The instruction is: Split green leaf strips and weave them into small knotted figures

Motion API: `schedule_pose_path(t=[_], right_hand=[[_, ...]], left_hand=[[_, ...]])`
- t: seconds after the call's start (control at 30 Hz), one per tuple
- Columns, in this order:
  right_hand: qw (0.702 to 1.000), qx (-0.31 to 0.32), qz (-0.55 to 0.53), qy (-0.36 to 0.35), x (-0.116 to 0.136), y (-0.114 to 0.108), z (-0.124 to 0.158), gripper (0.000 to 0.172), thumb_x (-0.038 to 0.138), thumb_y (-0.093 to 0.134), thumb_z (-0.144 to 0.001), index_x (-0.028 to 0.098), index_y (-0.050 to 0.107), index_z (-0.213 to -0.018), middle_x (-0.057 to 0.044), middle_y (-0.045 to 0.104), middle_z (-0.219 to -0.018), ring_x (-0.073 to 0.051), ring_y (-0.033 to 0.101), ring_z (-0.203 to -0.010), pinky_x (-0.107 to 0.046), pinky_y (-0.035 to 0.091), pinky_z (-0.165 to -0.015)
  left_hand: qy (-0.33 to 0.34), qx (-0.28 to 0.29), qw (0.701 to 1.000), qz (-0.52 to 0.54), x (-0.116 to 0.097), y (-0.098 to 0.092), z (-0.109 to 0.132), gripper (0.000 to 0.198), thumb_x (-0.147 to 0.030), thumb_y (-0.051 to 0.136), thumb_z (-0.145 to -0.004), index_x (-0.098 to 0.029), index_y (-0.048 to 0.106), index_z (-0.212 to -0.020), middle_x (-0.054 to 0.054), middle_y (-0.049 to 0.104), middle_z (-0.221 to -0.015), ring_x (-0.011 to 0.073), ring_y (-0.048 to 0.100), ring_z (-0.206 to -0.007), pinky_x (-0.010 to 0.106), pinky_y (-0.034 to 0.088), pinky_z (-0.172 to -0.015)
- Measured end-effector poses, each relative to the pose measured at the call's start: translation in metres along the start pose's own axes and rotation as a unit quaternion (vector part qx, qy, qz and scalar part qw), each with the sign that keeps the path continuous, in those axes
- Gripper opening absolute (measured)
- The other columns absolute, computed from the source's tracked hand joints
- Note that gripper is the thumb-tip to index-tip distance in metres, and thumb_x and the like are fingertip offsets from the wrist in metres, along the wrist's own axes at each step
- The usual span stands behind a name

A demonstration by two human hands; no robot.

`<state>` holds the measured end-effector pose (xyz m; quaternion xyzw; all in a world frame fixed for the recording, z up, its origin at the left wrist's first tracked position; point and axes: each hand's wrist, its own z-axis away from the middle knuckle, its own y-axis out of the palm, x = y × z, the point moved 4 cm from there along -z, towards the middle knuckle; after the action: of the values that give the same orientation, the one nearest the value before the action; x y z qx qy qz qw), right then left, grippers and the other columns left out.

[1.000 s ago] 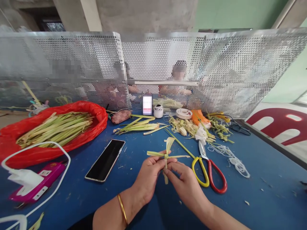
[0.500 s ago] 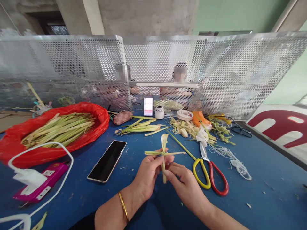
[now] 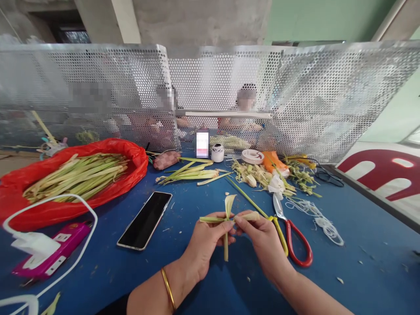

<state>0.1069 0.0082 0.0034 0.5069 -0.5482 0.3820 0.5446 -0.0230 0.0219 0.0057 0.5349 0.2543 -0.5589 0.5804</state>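
Observation:
Pale green plant-leaf strips form a small cross (image 3: pixel 229 204) above the front of the blue table. My left hand (image 3: pixel 204 241) is closed, its thumb pressing where the strips meet, with one arm of the cross lying over its fingers. Closed in a pinch, my right hand (image 3: pixel 262 236) grips the strip on the right side. One strip hangs straight down between the hands and another curls upward. Scissors (image 3: pixel 302 248) with one red and one yellow handle lie just right of my right hand, which partly covers the yellow loop.
A red bag (image 3: pixel 131 192) of long leaf strips (image 3: pixel 77 175) lies left. Near it are a black phone (image 3: pixel 144 221) and a purple power strip (image 3: pixel 54 253) with white cable. Leaf scraps (image 3: pixel 251 175), a tape roll (image 3: pixel 252 156) and white string (image 3: pixel 323 223) lie behind and right. People sit beyond a perforated metal screen (image 3: pixel 203 78).
My right hand has moved up from the lower strip to the right-hand strip of the cross. My left hand still holds the middle. The cross sits slightly lower and further right.

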Motion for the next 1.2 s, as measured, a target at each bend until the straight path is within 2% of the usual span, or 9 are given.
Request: schedule_pose_path(t=[0.23,0.37,0.53,0.6,0.73,0.83,1.0,1.13,1.2], right_hand=[[0.995,-0.005,0.076,-0.069,0.004,-0.001,0.002,0.028,0.039,0.066,-0.077,0.018,0.062,-0.059,-0.001,0.058,-0.060,-0.013,0.054,-0.054,-0.026,0.045,-0.051],[0.994,0.022,0.092,-0.051,0.003,-0.005,-0.003,0.030,0.041,0.065,-0.078,0.018,0.062,-0.059,-0.001,0.058,-0.061,-0.014,0.054,-0.055,-0.027,0.045,-0.053],[0.974,-0.049,0.209,-0.074,0.017,-0.028,-0.014,0.031,0.045,0.064,-0.078,0.019,0.068,-0.095,-0.008,0.068,-0.093,-0.023,0.062,-0.088,-0.033,0.048,-0.073],[0.957,-0.012,0.268,-0.112,0.024,-0.026,-0.015,0.027,0.042,0.065,-0.078,0.021,0.070,-0.094,-0.007,0.067,-0.099,-0.024,0.061,-0.094,-0.033,0.047,-0.078],[0.954,0.098,0.273,-0.073,0.018,-0.011,-0.009,0.021,0.035,0.062,-0.081,0.019,0.068,-0.068,-0.002,0.065,-0.070,-0.018,0.060,-0.070,-0.028,0.045,-0.064],[0.963,0.072,0.252,-0.068,0.012,-0.008,-0.005,0.024,0.031,0.061,-0.081,0.019,0.065,-0.061,-0.002,0.062,-0.065,-0.016,0.058,-0.065,-0.026,0.043,-0.058],[0.952,0.043,0.286,-0.094,0.006,-0.009,-0.008,0.028,0.030,0.059,-0.083,0.019,0.060,-0.058,-0.002,0.062,-0.066,-0.017,0.059,-0.067,-0.027,0.045,-0.061],[0.910,0.004,0.365,-0.197,0.020,-0.014,-0.008,0.014,0.032,0.057,-0.086,0.022,0.066,-0.087,-0.006,0.067,-0.097,-0.024,0.059,-0.097,-0.036,0.044,-0.084],[0.895,-0.034,0.390,-0.215,0.028,-0.018,-0.005,0.018,0.036,0.055,-0.087,0.022,0.064,-0.095,-0.008,0.066,-0.103,-0.025,0.058,-0.100,-0.037,0.044,-0.084]], left_hand=[[0.009,-0.013,1.000,0.008,0.000,0.000,0.001,0.022,-0.027,0.078,-0.063,-0.012,0.072,-0.078,0.003,0.064,-0.056,0.0137,0.060,-0.055,0.027,0.050,-0.062],[-0.006,-0.022,1.000,0.006,0.000,-0.004,0.000,0.023,-0.026,0.077,-0.063,-0.012,0.072,-0.080,0.003,0.065,-0.058,0.0139,0.061,-0.058,0.027,0.051,-0.065],[-0.065,0.022,0.997,-0.032,0.004,-0.003,0.002,0.032,-0.039,0.067,-0.075,-0.012,0.071,-0.091,0.008,0.071,-0.070,0.0151,0.065,-0.058,0.028,0.051,-0.067],[-0.066,0.046,0.995,-0.052,0.005,-0.001,0.004,0.036,-0.043,0.064,-0.077,-0.011,0.071,-0.091,0.010,0.071,-0.071,0.0157,0.065,-0.057,0.028,0.051,-0.064],[-0.054,0.074,0.993,-0.079,0.006,0.005,0.005,0.031,-0.039,0.071,-0.071,-0.011,0.072,-0.086,0.008,0.069,-0.067,0.0164,0.064,-0.059,0.030,0.052,-0.064],[-0.054,0.086,0.990,-0.094,0.009,0.008,0.005,0.031,-0.039,0.072,-0.069,-0.011,0.073,-0.084,0.008,0.069,-0.065,0.0169,0.064,-0.059,0.031,0.052,-0.064],[-0.051,0.075,0.992,-0.093,0.013,0.008,0.001,0.034,-0.040,0.076,-0.065,-0.010,0.073,-0.080,0.007,0.068,-0.063,0.0185,0.064,-0.060,0.034,0.053,-0.068],[-0.026,0.042,0.997,-0.055,0.009,0.001,-0.001,0.041,-0.039,0.076,-0.067,-0.010,0.071,-0.095,0.011,0.073,-0.082,0.0235,0.068,-0.079,0.038,0.050,-0.082],[-0.011,0.039,0.999,-0.023,0.005,-0.002,-0.001,0.046,-0.044,0.071,-0.073,-0.013,0.068,-0.107,0.012,0.073,-0.094,0.0245,0.067,-0.093,0.038,0.046,-0.091]])
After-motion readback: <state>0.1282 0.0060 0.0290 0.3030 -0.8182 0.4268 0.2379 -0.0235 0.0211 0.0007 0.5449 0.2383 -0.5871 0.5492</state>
